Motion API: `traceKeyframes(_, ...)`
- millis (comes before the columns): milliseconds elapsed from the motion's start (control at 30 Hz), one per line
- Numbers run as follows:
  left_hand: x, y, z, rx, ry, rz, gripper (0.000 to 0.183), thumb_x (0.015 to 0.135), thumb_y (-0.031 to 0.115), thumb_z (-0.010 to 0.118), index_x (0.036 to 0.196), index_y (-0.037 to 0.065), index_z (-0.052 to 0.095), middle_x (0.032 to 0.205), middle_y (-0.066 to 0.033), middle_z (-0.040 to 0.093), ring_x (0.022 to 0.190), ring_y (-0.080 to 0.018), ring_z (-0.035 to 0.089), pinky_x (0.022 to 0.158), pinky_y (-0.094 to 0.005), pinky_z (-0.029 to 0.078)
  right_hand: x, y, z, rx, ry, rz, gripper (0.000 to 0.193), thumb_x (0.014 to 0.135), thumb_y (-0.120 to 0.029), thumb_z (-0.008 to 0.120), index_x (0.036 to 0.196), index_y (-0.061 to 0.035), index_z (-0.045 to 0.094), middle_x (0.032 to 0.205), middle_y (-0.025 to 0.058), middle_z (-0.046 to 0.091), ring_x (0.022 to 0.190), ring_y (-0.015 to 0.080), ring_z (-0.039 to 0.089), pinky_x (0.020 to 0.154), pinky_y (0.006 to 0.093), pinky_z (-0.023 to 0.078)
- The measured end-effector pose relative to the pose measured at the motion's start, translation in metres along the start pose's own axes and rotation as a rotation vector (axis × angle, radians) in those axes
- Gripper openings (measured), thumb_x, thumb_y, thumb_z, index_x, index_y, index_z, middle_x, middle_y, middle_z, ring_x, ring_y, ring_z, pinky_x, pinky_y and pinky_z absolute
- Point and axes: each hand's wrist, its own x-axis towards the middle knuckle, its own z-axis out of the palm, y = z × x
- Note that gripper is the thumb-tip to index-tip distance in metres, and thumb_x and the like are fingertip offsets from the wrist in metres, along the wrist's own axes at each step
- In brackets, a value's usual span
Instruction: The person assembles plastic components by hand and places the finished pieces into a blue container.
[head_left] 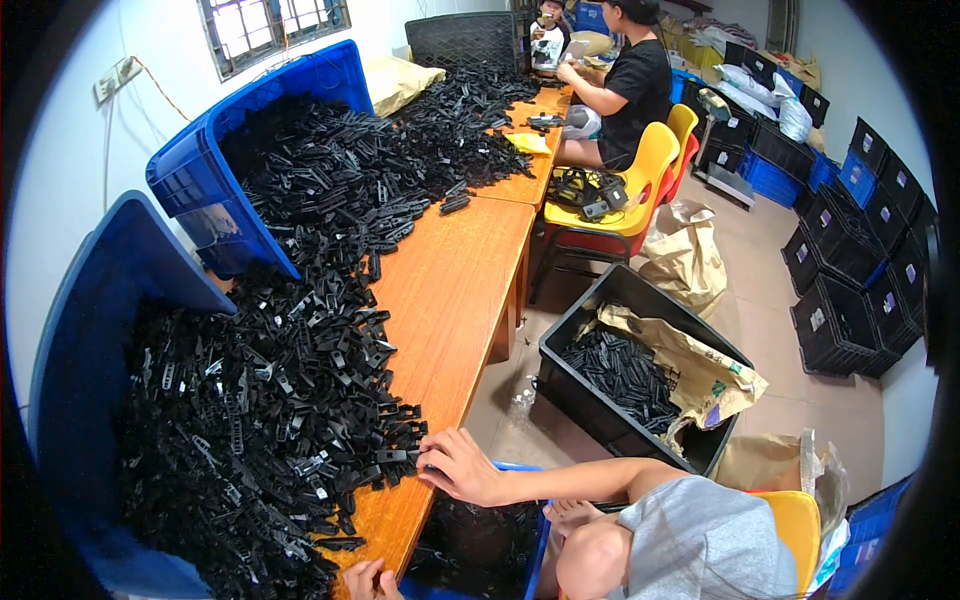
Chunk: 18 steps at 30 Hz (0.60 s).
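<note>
Where black plastic clips (280, 400) heap on the tabletop (450, 290): picking out

As the left hand (368, 580) lies at the tabletop edge just beside the clips, its grip is cropped and I cannot tell it; a co-worker's hand (462, 467) pinches one clip. The next move likely calls for reaching into the heap

Counts: 2 blue bins (250, 130) tipped on the table (450, 290), 1 table run. Black clips (300, 380): too many to count. 1 black crate (570, 370) by the table holding 1 paper bag (700, 370). 3 yellow chairs (645, 170). 2 hands at the table edge: right hand (462, 466), left hand (370, 580).
</note>
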Motion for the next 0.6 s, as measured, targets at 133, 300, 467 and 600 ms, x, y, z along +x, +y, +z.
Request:
traceKeyframes(133,0.001,-0.002,0.001,0.023,0.005,0.042,0.006,0.085,0.007,0.067,0.087,0.001,0.069,0.092,-0.0149,0.064,0.087,-0.0333,0.059,0.083,-0.0429,0.048,0.001,0.011,0.003,0.055,0.024,-0.062,0.025,0.081,-0.012,0.073,0.098,-0.0087,0.055,0.105,0.0093,0.053,0.093,0.0279,0.052,0.078,0.0376,0.041)
traceKeyframes(300,0.001,-0.002,0.002,0.021,0.014,0.047,0.006,0.085,0.007,0.067,0.087,0.001,0.068,0.091,-0.0142,0.065,0.087,-0.0332,0.059,0.082,-0.0431,0.048,0.003,0.016,-0.002,0.094,0.061,-0.097,0.025,0.08,-0.014,0.075,0.096,-0.0086,0.055,0.106,0.0091,0.054,0.092,0.0275,0.053,0.077,0.0377,0.041)
traceKeyframes(467,0.003,0.001,-0.001,0.03,0.006,0.059,0.007,0.086,0.008,0.068,0.087,0.002,0.069,0.091,-0.0136,0.065,0.088,-0.0325,0.06,0.081,-0.0434,0.048,-0.003,0.023,-0.013,-0.052,0.037,-0.044,0.028,0.075,-0.023,0.081,0.089,-0.0126,0.06,0.103,0.0024,0.058,0.093,0.0217,0.055,0.078,0.0359,0.037)
traceKeyframes(600,0.0,-0.002,0.0,0.036,0.018,0.052,0.007,0.085,0.009,0.069,0.087,0.002,0.069,0.091,-0.0138,0.066,0.087,-0.0332,0.06,0.081,-0.0429,0.048,-0.002,0.028,-0.016,0.016,0.054,-0.048,0.025,0.076,-0.022,0.08,0.086,-0.0127,0.058,0.103,0.0022,0.062,0.094,0.0213,0.057,0.079,0.0364,0.036)
